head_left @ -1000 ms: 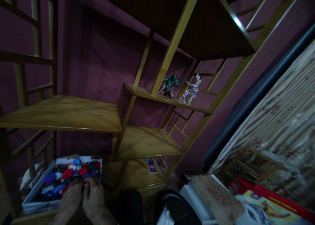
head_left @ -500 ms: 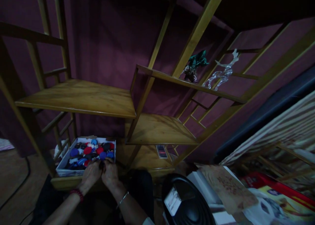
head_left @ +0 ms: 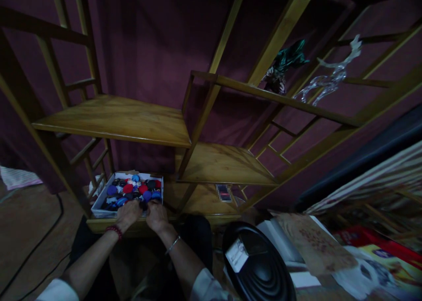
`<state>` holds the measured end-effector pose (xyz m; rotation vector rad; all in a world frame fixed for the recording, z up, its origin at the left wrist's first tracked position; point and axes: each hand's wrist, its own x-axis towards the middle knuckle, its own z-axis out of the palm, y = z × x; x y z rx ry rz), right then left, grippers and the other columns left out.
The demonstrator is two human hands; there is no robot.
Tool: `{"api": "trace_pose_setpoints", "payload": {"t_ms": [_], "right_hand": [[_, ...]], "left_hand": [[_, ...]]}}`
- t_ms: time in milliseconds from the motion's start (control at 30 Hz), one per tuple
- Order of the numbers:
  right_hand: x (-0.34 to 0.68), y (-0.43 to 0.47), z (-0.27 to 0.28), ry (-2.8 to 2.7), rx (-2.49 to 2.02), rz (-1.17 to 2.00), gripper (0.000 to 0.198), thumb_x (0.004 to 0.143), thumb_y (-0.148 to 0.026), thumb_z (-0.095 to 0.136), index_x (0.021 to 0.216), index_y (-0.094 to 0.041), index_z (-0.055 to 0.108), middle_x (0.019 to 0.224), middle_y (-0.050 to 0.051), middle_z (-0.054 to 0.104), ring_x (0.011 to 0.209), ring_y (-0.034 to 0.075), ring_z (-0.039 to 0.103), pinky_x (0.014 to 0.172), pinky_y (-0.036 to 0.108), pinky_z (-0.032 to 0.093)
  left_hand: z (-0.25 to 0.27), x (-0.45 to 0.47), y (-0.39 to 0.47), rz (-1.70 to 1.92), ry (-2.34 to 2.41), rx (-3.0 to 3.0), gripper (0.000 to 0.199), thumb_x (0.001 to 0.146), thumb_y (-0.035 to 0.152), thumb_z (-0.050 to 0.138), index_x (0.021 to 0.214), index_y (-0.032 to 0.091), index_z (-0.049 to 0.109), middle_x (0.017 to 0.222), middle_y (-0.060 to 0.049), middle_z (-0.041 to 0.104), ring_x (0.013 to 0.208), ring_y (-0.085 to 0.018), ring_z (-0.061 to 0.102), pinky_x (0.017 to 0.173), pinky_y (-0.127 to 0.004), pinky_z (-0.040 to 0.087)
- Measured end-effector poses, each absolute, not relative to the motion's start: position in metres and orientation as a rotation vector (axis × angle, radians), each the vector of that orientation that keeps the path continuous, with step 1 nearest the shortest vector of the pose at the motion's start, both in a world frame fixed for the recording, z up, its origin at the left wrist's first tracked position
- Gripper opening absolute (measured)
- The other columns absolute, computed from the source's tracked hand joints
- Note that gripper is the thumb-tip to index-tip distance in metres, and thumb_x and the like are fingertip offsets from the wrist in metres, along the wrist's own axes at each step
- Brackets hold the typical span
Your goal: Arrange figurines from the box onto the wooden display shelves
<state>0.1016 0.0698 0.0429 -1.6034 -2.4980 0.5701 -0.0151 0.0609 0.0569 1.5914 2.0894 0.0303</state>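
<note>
Behind my left hand (head_left: pixel 129 214) I wear a dark red, beaded-looking bracelet (head_left: pixel 115 230); behind my right hand (head_left: pixel 157 216), a thin silvery band (head_left: pixel 172 244). My sleeves (head_left: pixel 206 287) are pale, my trousers (head_left: pixel 198 235) dark.

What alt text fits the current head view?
A person's left hand and right hand are close together at the front of a box of red, blue and black items on a low wooden shelf; whether they hold anything is unclear. Higher, at right, stands a clear deer figurine.

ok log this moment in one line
left hand: curled near box front; right hand: curled beside left; between hands: dark item, grip unclear; box contents: red and blue pieces
</note>
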Motion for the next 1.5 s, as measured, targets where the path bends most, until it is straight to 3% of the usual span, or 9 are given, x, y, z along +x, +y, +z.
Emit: {"api": "trace_pose_setpoints", "payload": {"t_ms": [300, 633, 900, 1500], "right_hand": [[0.102, 0.072, 0.051, -2.658, -1.576, 0.555, 0.03, 0.089, -0.026, 0.036, 0.093, -0.02, 0.064, 0.097, 0.008, 0.069, 0.087, 0.019, 0.064, 0.071, 0.029, 0.047], [0.108, 0.074, 0.052, -2.724, -1.512, 0.622, 0.03, 0.088, -0.038, 0.041, 0.1, -0.022, 0.064, 0.102, 0.007, 0.068, 0.093, 0.02, 0.062, 0.077, 0.029, 0.046], [0.112, 0.077, 0.05, -2.848, -1.385, 0.534, 0.022, 0.085, -0.017, 0.045, 0.088, -0.019, 0.067, 0.096, 0.008, 0.068, 0.093, 0.02, 0.061, 0.075, 0.026, 0.045], [0.137, 0.09, 0.05, -2.899, -1.485, 0.502, 0.022, 0.084, -0.021, 0.047, 0.091, -0.021, 0.067, 0.097, 0.007, 0.068, 0.091, 0.02, 0.062, 0.072, 0.027, 0.044]], "left_hand": [[0.037, -0.037, 0.068, 0.063, 2.121, 1.575, 0.038, 0.082, 0.024, 0.036, 0.11, 0.018, 0.062, 0.107, -0.017, 0.066, 0.1, -0.029, 0.061, 0.079, -0.038, 0.046], [0.038, -0.035, 0.065, 0.008, 2.103, 1.62, 0.041, 0.082, 0.024, 0.031, 0.106, 0.016, 0.064, 0.105, -0.016, 0.066, 0.099, -0.029, 0.061, 0.08, -0.038, 0.046], [0.04, -0.033, 0.06, 0.0, 2.126, 1.65, 0.041, 0.083, 0.025, 0.031, 0.107, 0.02, 0.064, 0.102, -0.013, 0.068, 0.096, -0.027, 0.062, 0.078, -0.035, 0.046], [0.039, -0.011, 0.067, 0.087, 2.005, 1.734, 0.033, 0.084, 0.025, 0.035, 0.097, 0.022, 0.065, 0.098, -0.009, 0.069, 0.093, -0.02, 0.064, 0.075, -0.027, 0.046]]}}
